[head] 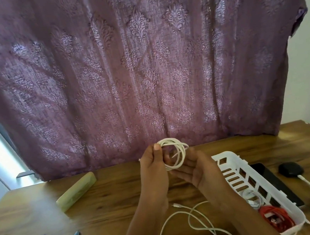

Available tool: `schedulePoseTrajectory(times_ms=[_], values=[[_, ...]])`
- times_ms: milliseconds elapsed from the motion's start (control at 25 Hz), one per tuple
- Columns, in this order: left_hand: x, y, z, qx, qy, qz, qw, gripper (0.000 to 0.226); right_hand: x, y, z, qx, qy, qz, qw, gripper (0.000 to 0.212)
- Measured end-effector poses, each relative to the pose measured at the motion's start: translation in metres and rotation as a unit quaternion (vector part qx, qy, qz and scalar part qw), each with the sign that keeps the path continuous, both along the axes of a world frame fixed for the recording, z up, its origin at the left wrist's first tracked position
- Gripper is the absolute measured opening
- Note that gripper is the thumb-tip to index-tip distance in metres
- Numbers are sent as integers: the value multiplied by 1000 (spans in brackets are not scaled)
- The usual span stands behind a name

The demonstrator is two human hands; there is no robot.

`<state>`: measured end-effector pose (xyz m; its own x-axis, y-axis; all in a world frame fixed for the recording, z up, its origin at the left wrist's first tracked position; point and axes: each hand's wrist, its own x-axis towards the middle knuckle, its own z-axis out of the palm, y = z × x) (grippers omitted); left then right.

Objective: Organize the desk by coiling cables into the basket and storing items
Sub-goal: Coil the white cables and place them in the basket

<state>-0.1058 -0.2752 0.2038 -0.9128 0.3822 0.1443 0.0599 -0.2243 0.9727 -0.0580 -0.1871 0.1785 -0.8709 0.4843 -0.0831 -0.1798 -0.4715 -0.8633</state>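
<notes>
Head view: left hand (153,167) pinches the light, springy cable coil (174,142); right hand (198,170) cradles it on straight fingers. Grip across all loops.

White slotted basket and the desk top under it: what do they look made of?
White slotted basket: probably moulded plastic, semi-glossy, judging by uniform white walls with clean cut-out slots. Brown desk top: wood or wood-look laminate, low sheen; grain streaks show, but which one is unclear.
</notes>
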Motion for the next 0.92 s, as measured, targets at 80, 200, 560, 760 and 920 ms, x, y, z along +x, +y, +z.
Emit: schedulePoseTrajectory(times_ms=[80,200,560,760,920], values=[[-2,1,-3,1,2,6,1000,33,1,2,2,10,23,25,999,49],[-2,1,-5,-7,2,-1,1000,33,4,4,2,61,17,4,998,45],[-3,-6,-5,-82,41,-18,996,33,15,25,17,242,-22,-104,964,11],[-3,-4,-6,-55,30,-45,997,32,15,31,24,92,19,30,995,18],[-3,-7,-8,-37,40,-104,993,33,16,33,22,-25,39,95,994,9]])
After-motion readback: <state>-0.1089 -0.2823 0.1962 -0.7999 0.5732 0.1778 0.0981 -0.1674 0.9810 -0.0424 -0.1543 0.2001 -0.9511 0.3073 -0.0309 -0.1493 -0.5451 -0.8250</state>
